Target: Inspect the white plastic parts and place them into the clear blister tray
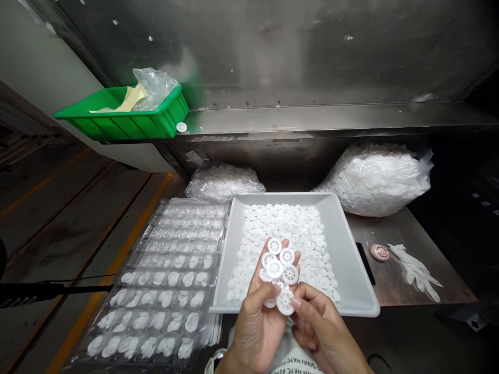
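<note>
While the left hand point(259, 317) cups white spoked discs point(277, 267), right hand point(319, 322) fingertips pinch the lowest disc.

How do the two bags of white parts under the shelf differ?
The right bag is far larger and bulges high; the left bag is small and flat. The right bag sits beside the white tray, on its right; the left bag lies behind the clear blister trays. Both are clear plastic, filled with white parts.
</note>
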`<move>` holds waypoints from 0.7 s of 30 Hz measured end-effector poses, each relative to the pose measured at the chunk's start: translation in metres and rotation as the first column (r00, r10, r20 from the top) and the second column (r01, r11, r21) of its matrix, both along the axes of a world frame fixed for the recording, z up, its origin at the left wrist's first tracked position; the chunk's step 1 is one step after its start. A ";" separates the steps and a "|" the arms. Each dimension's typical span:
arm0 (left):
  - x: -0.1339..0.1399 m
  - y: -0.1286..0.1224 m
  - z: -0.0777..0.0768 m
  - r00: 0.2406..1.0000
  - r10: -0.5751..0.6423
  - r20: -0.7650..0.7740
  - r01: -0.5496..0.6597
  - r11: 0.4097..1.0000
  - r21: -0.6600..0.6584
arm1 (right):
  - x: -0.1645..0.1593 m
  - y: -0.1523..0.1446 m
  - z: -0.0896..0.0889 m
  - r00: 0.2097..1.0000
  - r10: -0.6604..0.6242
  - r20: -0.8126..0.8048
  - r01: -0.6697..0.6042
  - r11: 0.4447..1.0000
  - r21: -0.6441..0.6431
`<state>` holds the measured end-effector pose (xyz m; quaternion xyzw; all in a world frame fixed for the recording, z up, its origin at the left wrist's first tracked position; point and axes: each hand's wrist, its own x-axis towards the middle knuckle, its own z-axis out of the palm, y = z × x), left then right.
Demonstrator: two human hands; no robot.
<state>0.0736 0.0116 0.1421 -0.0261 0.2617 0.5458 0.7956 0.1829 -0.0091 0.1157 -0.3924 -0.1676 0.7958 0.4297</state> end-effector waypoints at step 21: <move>0.019 0.005 -0.004 0.928 0.028 -0.372 -0.016 0.999 0.036 | -0.007 0.029 0.005 0.869 -0.384 0.313 0.277 0.900 0.337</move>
